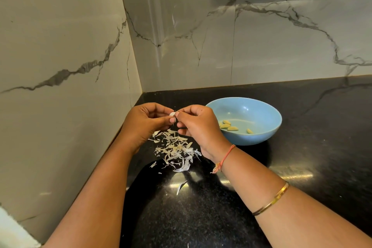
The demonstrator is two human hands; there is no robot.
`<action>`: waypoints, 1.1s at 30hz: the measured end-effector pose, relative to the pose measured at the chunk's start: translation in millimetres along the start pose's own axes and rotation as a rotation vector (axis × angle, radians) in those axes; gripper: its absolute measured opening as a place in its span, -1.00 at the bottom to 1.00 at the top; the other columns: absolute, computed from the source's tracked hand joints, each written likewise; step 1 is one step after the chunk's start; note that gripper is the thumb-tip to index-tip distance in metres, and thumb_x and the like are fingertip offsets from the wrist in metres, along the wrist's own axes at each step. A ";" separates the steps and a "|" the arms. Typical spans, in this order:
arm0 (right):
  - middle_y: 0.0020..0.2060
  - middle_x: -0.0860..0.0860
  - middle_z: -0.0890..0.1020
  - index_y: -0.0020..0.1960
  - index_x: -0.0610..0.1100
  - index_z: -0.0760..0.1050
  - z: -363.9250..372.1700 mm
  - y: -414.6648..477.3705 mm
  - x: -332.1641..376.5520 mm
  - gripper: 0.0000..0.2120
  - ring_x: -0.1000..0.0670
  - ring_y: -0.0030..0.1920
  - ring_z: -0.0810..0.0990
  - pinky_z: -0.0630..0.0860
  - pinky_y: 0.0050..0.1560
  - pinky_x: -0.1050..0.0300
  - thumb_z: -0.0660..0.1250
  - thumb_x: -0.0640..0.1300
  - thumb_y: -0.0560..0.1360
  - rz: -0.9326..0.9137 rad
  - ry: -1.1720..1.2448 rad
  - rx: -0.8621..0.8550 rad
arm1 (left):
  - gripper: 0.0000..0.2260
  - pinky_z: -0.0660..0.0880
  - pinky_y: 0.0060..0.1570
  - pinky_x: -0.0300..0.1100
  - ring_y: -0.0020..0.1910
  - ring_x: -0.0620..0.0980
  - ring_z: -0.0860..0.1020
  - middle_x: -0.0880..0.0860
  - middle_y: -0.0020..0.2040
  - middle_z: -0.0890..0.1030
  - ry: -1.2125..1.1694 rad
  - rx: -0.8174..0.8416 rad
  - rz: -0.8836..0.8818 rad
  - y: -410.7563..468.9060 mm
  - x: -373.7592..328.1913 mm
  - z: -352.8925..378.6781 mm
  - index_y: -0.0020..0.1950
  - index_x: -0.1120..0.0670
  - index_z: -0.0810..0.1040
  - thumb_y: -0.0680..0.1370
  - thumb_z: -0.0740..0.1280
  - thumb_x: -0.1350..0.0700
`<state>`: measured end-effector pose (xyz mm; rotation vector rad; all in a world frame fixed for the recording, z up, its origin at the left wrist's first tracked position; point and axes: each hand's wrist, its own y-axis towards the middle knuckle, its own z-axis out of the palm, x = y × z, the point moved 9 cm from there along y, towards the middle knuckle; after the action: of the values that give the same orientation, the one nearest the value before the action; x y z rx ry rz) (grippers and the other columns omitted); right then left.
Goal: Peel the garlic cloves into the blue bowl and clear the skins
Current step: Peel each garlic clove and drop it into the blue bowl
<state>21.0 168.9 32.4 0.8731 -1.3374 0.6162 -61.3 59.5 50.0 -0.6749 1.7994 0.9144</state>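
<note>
A: Pinching a clove [172,114], head view. The left hand [145,125] is gripping it between thumb and fingertips, and the right hand [199,129] is pinching its end, fingers curled.
B: Where is it sitting?
A: It is hanging above the skins [175,153], just left of the bowl [251,139].
B: What is lying in the bowl?
A: A few peeled cloves [231,126] are lying inside. The skins are lying heaped on the counter [302,157].
</note>
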 end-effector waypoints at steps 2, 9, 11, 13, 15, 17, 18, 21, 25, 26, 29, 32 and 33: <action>-0.37 -0.04 0.55 -0.10 -0.21 0.58 2.1 -0.5 -4.1 -0.93 0.11 -0.38 0.53 0.58 -0.26 0.19 0.32 -0.25 0.51 0.061 0.082 0.021 | -0.86 0.59 -0.23 -0.30 -0.23 -0.09 0.66 -0.01 -0.25 0.70 -0.022 0.013 0.017 -0.9 -2.5 1.0 -0.12 0.11 0.63 0.38 0.45 0.29; -0.42 -0.07 0.52 -0.23 -0.25 0.54 8.8 -3.0 -5.4 -0.89 0.07 -0.42 0.50 0.51 -0.34 0.23 0.31 -0.33 0.48 0.180 0.294 0.110 | -0.85 0.60 -0.21 -0.28 -0.24 -0.09 0.66 -0.01 -0.25 0.70 -0.096 0.025 0.051 -2.3 -7.0 0.6 -0.14 0.13 0.64 0.35 0.44 0.32; -0.42 -0.08 0.52 -0.22 -0.27 0.54 9.0 -3.0 -3.9 -0.89 0.06 -0.42 0.50 0.52 -0.35 0.25 0.31 -0.33 0.47 0.184 0.309 0.131 | -0.85 0.60 -0.22 -0.29 -0.24 -0.08 0.66 0.00 -0.25 0.70 -0.094 0.029 0.058 -2.1 -7.1 -0.2 -0.15 0.13 0.64 0.35 0.44 0.32; -0.42 -0.07 0.52 -0.20 -0.29 0.54 8.7 -3.3 -2.7 -0.92 0.06 -0.43 0.50 0.52 -0.36 0.25 0.32 -0.33 0.48 0.177 0.300 0.146 | -0.85 0.59 -0.23 -0.30 -0.25 -0.08 0.66 0.00 -0.26 0.70 -0.094 0.032 0.064 -2.3 -7.3 -0.8 -0.16 0.12 0.64 0.34 0.44 0.33; -0.42 -0.07 0.51 -0.18 -0.30 0.54 7.9 -3.0 -1.9 -0.93 0.07 -0.43 0.50 0.51 -0.37 0.26 0.32 -0.33 0.48 0.159 0.261 0.150 | -0.85 0.59 -0.23 -0.29 -0.26 -0.08 0.65 -0.01 -0.27 0.69 -0.083 0.034 0.077 -2.4 -8.3 -0.7 -0.17 0.12 0.64 0.32 0.45 0.32; -0.42 -0.08 0.50 -0.20 -0.30 0.54 7.1 -2.8 -1.4 -0.91 0.07 -0.44 0.49 0.51 -0.37 0.26 0.31 -0.34 0.47 0.148 0.217 0.149 | -0.85 0.59 -0.24 -0.30 -0.27 -0.09 0.65 -0.03 -0.28 0.69 -0.053 0.036 0.099 -2.8 -10.5 0.0 -0.18 0.13 0.64 0.32 0.45 0.33; -0.42 -0.08 0.50 -0.21 -0.30 0.54 6.5 -2.4 -1.4 -0.91 0.07 -0.44 0.48 0.50 -0.37 0.26 0.30 -0.34 0.47 0.145 0.196 0.147 | -0.85 0.58 -0.24 -0.32 -0.27 -0.11 0.65 -0.05 -0.28 0.69 -0.034 0.038 0.110 -3.0 -11.6 0.5 -0.18 0.13 0.64 0.33 0.45 0.34; -0.44 -0.07 0.48 -0.24 -0.29 0.52 6.3 -1.7 -2.1 -0.89 0.09 -0.47 0.47 0.49 -0.37 0.28 0.29 -0.36 0.46 0.149 0.167 0.149 | -0.85 0.55 -0.25 -0.36 -0.28 -0.14 0.64 -0.09 -0.30 0.68 0.024 0.048 0.145 -3.8 -14.9 1.8 -0.18 0.12 0.64 0.35 0.45 0.35; -0.47 -0.04 0.46 -0.26 -0.26 0.50 6.8 -1.3 -3.0 -0.87 0.11 -0.50 0.44 0.47 -0.39 0.30 0.28 -0.35 0.46 0.157 0.152 0.158 | -0.84 0.51 -0.27 -0.42 -0.27 -0.19 0.63 -0.14 -0.31 0.67 0.083 0.051 0.177 -3.8 -17.4 2.5 -0.19 0.09 0.64 0.36 0.46 0.33; -0.47 -0.04 0.46 -0.27 -0.26 0.50 6.8 -1.2 -3.6 -0.86 0.11 -0.49 0.44 0.47 -0.39 0.31 0.28 -0.35 0.46 0.161 0.149 0.157 | -0.84 0.50 -0.27 -0.43 -0.27 -0.20 0.63 -0.15 -0.32 0.67 0.092 0.052 0.180 -3.6 -17.6 2.9 -0.20 0.07 0.63 0.36 0.46 0.33; -0.46 -0.02 0.45 -0.28 -0.23 0.49 8.1 -0.9 -5.3 -0.83 0.12 -0.48 0.43 0.45 -0.40 0.31 0.27 -0.34 0.47 0.168 0.142 0.152 | -0.84 0.51 -0.26 -0.42 -0.26 -0.18 0.63 -0.14 -0.31 0.67 0.086 0.059 0.183 -3.9 -18.2 4.1 -0.20 0.07 0.63 0.36 0.46 0.32; -0.45 -0.02 0.45 -0.28 -0.22 0.49 9.5 -1.2 -5.1 -0.83 0.12 -0.47 0.42 0.45 -0.39 0.31 0.27 -0.33 0.48 0.169 0.178 0.152 | -0.85 0.55 -0.23 -0.36 -0.25 -0.12 0.65 -0.07 -0.28 0.69 0.016 0.065 0.174 -4.9 -18.1 4.0 -0.19 0.09 0.64 0.33 0.45 0.31; -0.45 -0.02 0.45 -0.28 -0.22 0.48 10.2 -1.5 -4.9 -0.83 0.13 -0.46 0.42 0.44 -0.39 0.31 0.27 -0.32 0.48 0.173 0.206 0.155 | -0.86 0.57 -0.22 -0.32 -0.24 -0.09 0.66 -0.03 -0.27 0.69 -0.025 0.065 0.162 -4.9 -17.3 3.9 -0.18 0.11 0.64 0.31 0.45 0.29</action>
<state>15.6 160.2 27.3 0.7992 -1.1970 0.9304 -49.0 60.7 63.7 -0.4791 1.8735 0.9623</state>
